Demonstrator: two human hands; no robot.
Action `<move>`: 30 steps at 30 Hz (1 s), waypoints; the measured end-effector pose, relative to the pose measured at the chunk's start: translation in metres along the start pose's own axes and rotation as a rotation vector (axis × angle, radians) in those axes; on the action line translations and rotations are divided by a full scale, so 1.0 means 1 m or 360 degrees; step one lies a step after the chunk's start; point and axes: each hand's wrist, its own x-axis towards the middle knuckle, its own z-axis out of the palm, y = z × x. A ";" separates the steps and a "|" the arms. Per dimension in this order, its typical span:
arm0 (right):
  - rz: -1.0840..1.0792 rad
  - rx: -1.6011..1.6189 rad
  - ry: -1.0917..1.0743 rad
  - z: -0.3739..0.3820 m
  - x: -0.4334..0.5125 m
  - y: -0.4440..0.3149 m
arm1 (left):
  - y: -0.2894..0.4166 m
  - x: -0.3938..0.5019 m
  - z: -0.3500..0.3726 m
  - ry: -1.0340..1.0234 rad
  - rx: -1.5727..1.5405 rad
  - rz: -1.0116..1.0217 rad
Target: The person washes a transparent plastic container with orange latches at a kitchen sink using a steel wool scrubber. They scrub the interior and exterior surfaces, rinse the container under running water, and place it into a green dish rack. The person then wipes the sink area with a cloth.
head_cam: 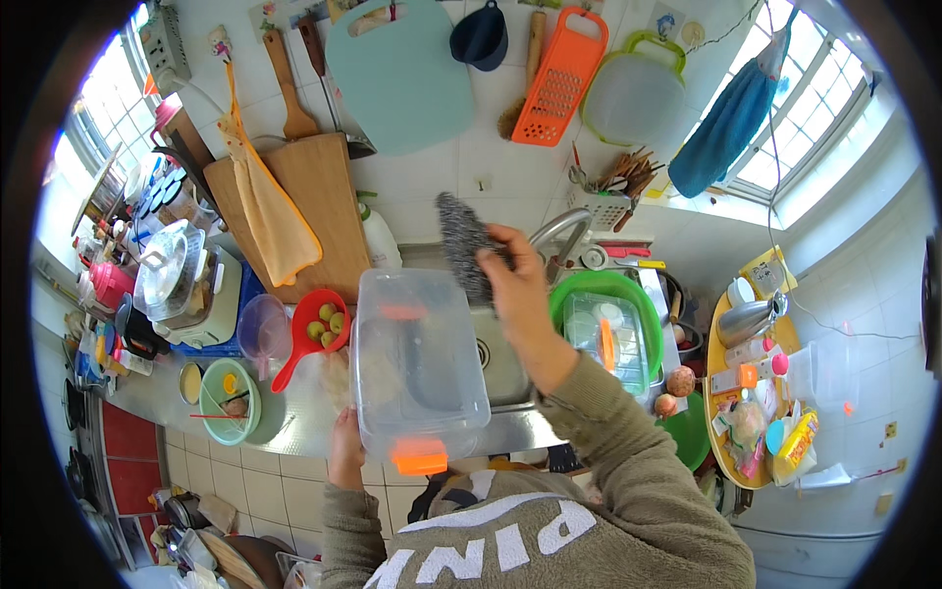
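A grey scouring cloth [469,247] is pinched between the thumb and fingers of my right hand [514,276], raised above the sink. My left hand [347,442] grips the near left edge of a clear plastic storage box [419,361] with orange latches. The box is over the counter edge and the left part of the steel sink [500,353]; its far side hides part of the basin. The curved faucet [563,228] stands behind my right hand. The fingers of my left hand are partly hidden by the box.
Right of the sink, a green basin [651,324] holds clear containers. Left of the box lie a red colander [298,346] with round fruit and a pale green bowl [254,412]. A wooden cutting board [338,213] leans on the wall. An oval tray [717,412] stands at right.
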 end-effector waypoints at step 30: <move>-0.0234 -0.0903 0.1085 -0.012 0.202 0.235 | 0.023 -0.044 -0.043 -0.0215 -0.0188 -0.0029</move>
